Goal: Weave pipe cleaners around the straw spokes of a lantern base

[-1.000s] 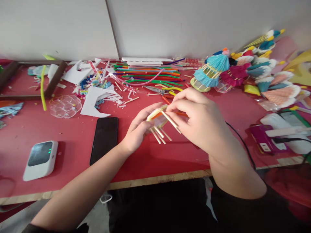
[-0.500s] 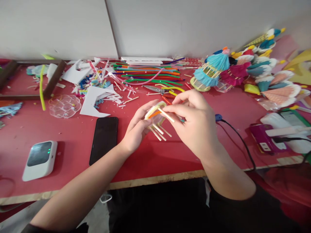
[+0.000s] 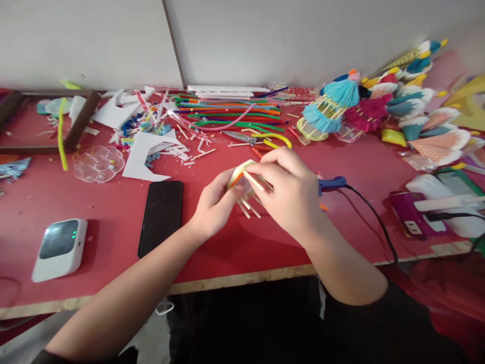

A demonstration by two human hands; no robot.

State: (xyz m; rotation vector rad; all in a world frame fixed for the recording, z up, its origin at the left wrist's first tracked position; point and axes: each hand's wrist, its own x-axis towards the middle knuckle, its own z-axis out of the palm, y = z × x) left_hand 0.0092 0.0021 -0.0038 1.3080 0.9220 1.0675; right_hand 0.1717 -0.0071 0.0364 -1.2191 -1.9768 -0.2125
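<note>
My left hand (image 3: 215,205) is closed around a small pale-yellow round craft piece (image 3: 242,168) with an orange strip along its inside. Several thin wooden sticks (image 3: 248,207) jut from it toward me. With thumb and fingers, my right hand (image 3: 290,192) pinches one wooden stick (image 3: 253,180) against the piece's rim. My right fingers hide part of the piece. Just right of that hand lies a blue glue gun (image 3: 332,184) with a black cord, its front end hidden behind the hand.
A black phone (image 3: 161,218) and a white device (image 3: 59,250) lie to the left. Behind are scissors (image 3: 273,139), colourful pipe cleaners (image 3: 231,111) and foam scraps (image 3: 142,156). A blue-tasselled stick model (image 3: 324,116) stands at the back right. A purple power strip (image 3: 415,220) is at the right.
My right hand has moved slightly left and down, closer to my left hand, uncovering more of the glue gun. The piece has tilted a little, and its sticks show less.
</note>
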